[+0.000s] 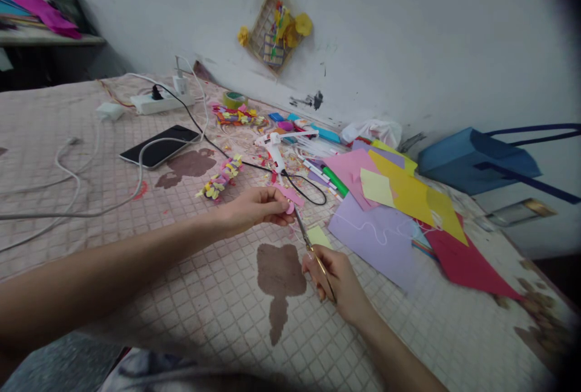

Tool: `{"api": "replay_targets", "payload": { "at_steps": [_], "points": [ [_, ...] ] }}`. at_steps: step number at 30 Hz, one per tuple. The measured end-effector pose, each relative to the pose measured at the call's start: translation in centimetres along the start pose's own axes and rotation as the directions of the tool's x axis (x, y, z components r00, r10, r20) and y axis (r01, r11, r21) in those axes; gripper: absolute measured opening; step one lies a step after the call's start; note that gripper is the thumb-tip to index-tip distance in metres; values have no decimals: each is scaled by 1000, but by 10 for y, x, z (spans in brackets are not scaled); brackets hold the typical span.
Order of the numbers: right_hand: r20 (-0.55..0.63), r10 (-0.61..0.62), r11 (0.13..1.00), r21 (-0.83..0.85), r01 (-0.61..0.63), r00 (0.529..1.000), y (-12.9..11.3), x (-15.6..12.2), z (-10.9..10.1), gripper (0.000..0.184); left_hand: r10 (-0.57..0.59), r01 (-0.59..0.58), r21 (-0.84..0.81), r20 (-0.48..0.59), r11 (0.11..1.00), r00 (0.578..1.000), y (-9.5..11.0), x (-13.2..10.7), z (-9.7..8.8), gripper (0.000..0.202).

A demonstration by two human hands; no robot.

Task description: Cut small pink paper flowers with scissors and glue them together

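One pink paper piece (295,196); small

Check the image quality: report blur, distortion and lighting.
Head view: fine edges are soft, including the scissors and pink paper; head view: the left forearm looks stretched toward the frame's edge; head view: light is dim and soft on the wall, while the right-hand corners fall to black.

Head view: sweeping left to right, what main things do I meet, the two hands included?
White adapter, dark-screened tablet, frilly paper strip, left hand holding pink paper, right hand holding scissors, lavender sheet, blue bag.
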State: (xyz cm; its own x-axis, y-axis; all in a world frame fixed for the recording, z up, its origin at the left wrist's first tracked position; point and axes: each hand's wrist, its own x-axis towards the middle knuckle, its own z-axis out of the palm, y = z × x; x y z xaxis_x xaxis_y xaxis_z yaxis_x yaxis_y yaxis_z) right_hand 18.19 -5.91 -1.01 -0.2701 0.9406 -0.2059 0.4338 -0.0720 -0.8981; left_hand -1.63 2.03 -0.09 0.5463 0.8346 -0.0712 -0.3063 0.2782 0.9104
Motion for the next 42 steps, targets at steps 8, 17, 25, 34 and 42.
{"api": "replay_targets", "payload": {
  "at_steps": [8,17,25,34,42],
  "points": [
    [-10,-11,1000,4,11,1000,1,0,0,36,2,-2,1,3,1000,1000,0,-1,1,16],
    [-5,-6,1000,-23,6,1000,1,0,-1,33,-5,5,15,6,1000,1000,1,-1,0,17],
    [-2,-17,999,-31,17,1000,0,1,-1,36,1,-6,52,101,999,995,6,2,-7,15],
    [138,-2,950,310,-41,990,-5,-1,-3,44,-18,4,106,136,994,991,6,2,-8,14],
    [29,-27,935,354,15,999,-6,5,-1,36,-53,17,290,117,957,992,-5,-6,6,19]
  ]
}}
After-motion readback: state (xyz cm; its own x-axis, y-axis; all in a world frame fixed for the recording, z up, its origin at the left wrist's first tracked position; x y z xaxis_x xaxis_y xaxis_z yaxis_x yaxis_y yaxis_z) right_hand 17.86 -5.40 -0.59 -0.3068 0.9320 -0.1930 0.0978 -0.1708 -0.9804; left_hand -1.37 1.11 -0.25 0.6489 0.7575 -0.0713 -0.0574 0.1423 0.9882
